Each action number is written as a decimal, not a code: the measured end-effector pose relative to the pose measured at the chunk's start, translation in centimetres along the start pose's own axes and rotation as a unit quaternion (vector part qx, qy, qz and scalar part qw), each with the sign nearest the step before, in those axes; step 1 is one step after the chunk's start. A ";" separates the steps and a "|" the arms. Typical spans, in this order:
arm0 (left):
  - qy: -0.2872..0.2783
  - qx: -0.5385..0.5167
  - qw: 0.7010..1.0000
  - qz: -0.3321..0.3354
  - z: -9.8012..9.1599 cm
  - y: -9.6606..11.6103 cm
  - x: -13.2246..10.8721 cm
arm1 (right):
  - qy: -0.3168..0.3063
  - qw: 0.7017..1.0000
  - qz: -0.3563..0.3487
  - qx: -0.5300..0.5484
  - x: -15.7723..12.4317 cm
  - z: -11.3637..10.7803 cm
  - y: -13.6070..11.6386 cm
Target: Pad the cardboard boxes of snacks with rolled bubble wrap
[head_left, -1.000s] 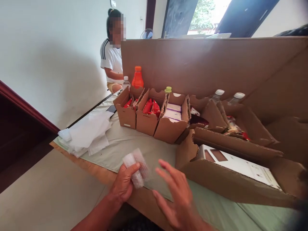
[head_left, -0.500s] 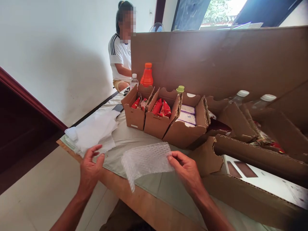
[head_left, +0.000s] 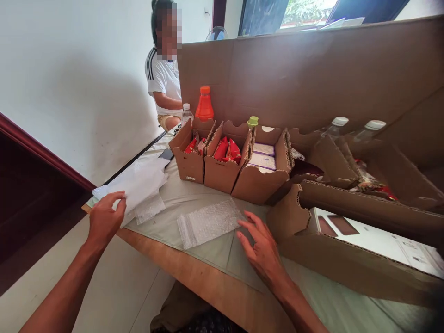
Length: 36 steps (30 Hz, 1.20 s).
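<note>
Near the table's front edge, a bubble-wrap pouch is laid, its long axis pointing toward the nearer, loosely spread right hand. By the left corner's wrap stack, whether anything is pinched by the left hand cannot be told.

I see my left hand and right hand bare, forearms bare too. Below the near edge of the table, I make out brownish cloth and darker, faintly patterned cloth.

The window is bright, the wall white, the floor pale.
</note>
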<state>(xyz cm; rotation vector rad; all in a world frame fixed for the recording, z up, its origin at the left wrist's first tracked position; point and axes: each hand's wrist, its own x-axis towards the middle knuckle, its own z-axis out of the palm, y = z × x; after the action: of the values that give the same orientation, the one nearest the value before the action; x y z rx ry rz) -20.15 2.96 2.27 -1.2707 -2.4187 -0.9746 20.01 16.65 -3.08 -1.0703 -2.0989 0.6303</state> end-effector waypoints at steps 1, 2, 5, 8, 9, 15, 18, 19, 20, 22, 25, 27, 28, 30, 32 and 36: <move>0.019 -0.028 0.999 -0.009 -0.5 1.1 0.0 | -0.005 0.999 0.016 0.034 -0.3 -0.2 -0.8; 0.033 -0.049 0.998 -0.005 -1.0 2.3 -0.2 | -0.022 0.996 0.040 0.078 -0.6 -0.4 -1.7; 0.030 -0.112 0.987 0.113 -2.4 6.4 -2.0 | -0.124 0.948 0.145 0.254 -1.1 -0.5 -4.5; -0.069 -0.205 0.919 0.328 -3.0 9.8 -4.6 | -0.209 0.836 0.235 0.450 -1.1 -0.2 -6.1; -0.110 -0.221 0.886 0.393 -3.0 10.6 -5.4 | -0.218 0.800 0.250 0.501 -0.9 -0.2 -6.2; -0.249 -0.165 0.762 0.574 -1.1 11.4 -8.5 | -0.213 0.742 0.291 0.565 0.0 -0.1 -5.0; -0.238 -0.147 0.762 0.584 -0.7 10.4 -8.5 | -0.140 0.781 0.328 0.512 0.2 0.9 -4.7; -0.225 -0.142 0.767 0.584 -0.8 10.0 -8.3 | -0.108 0.791 0.334 0.502 0.3 1.4 -4.7; -0.210 -0.136 0.774 0.581 -1.0 9.6 -8.1 | -0.082 0.797 0.334 0.497 0.4 1.9 -4.8; -0.179 -0.123 0.796 0.564 -1.6 8.6 -7.4 | -0.059 0.801 0.330 0.496 0.5 2.8 -5.1; -0.136 -0.106 0.836 0.522 -2.4 7.2 -6.4 | -0.056 0.806 0.327 0.491 0.8 4.1 -6.0; -0.114 -0.088 0.855 0.498 -2.5 6.0 -5.9 | -0.073 0.808 0.332 0.482 0.9 4.8 -6.5; -0.108 -0.079 0.862 0.489 -2.3 5.4 -5.8 | -0.090 0.808 0.338 0.474 0.8 5.1 -6.6; -0.115 -0.066 0.871 0.473 -1.7 3.8 -5.9 | -0.137 0.807 0.354 0.452 0.6 5.1 -6.3; -0.132 -0.066 0.875 0.461 -0.8 2.2 -6.4 | -0.171 0.812 0.367 0.420 0.1 4.4 -5.5; -0.151 -0.077 0.880 0.444 0.5 0.4 -8.1 | -0.124 0.879 0.339 0.312 -1.0 1.1 -3.5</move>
<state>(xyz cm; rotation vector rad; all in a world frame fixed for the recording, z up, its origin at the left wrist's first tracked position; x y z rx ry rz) -14.98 -1.78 -1.88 -2.4013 -1.5639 -0.7051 17.82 13.83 -1.78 -1.3593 -1.4652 1.7254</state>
